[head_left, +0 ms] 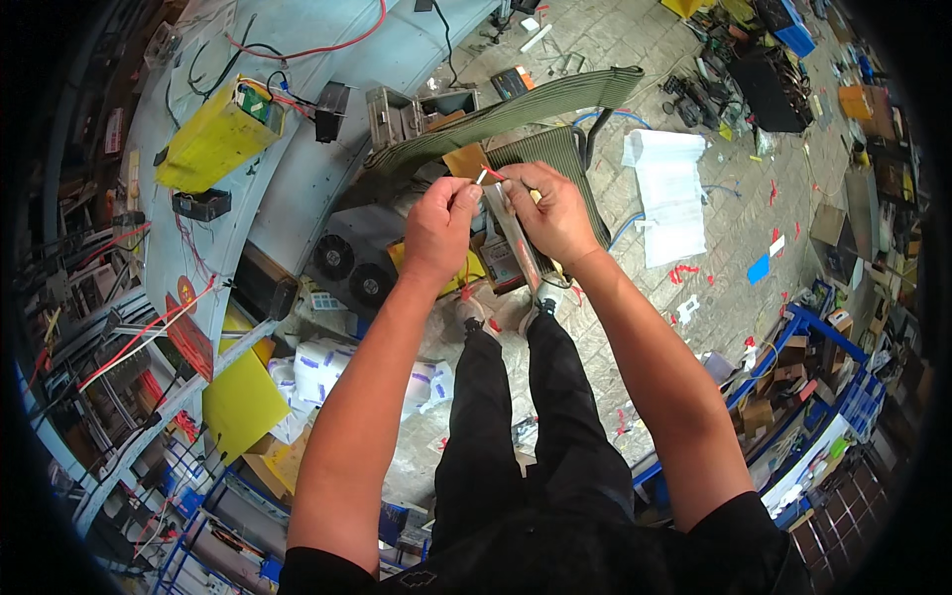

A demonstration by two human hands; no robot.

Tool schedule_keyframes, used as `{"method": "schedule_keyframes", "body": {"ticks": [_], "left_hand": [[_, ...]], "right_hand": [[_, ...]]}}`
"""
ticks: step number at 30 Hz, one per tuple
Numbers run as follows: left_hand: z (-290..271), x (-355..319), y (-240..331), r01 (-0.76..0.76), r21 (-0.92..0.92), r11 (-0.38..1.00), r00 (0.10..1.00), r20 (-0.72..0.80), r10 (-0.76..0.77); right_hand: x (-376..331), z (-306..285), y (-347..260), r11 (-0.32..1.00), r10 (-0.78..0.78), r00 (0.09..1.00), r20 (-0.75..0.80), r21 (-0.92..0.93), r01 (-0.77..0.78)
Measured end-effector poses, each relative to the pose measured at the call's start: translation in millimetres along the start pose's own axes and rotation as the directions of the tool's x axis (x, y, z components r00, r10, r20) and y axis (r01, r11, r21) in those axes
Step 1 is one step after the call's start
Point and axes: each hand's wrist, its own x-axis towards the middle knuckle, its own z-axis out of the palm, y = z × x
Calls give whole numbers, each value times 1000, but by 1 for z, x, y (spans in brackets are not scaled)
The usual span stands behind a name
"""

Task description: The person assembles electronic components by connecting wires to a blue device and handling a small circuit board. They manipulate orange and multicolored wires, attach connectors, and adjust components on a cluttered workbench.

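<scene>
My left hand [443,223] and my right hand [550,213] are raised close together above the seat of a green striped folding chair [516,114]. A small white strip or wire end [483,177] shows at my left fingertips, which are pinched together. A short red piece, like a wire [493,174], runs to my right thumb and forefinger, also pinched. Whether the white and red parts are joined, I cannot tell. Just beyond my fingers is a tan, flat piece [466,160]. Below the hands a long pale bar or strip [516,238] slants down toward my shoes.
A yellow-wrapped battery pack [220,137] lies on the grey bench [297,188] at left. Under it stands a dark case with two fans [352,260]. White sheeting [669,198], red scraps and a blue piece [759,270] litter the floor. A blue rack [828,337] holds parts at right.
</scene>
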Motion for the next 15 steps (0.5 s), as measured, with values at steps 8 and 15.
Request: {"method": "schedule_keyframes", "body": {"ticks": [8, 15], "left_hand": [[-1, 0, 3, 52, 15, 999, 999, 12, -53], [0, 0, 5, 57, 36, 998, 998, 5, -57]], "right_hand": [[0, 0, 0, 999, -42, 999, -28, -2, 42], [-1, -4, -2, 998, -63, 998, -17, 1, 63]]}}
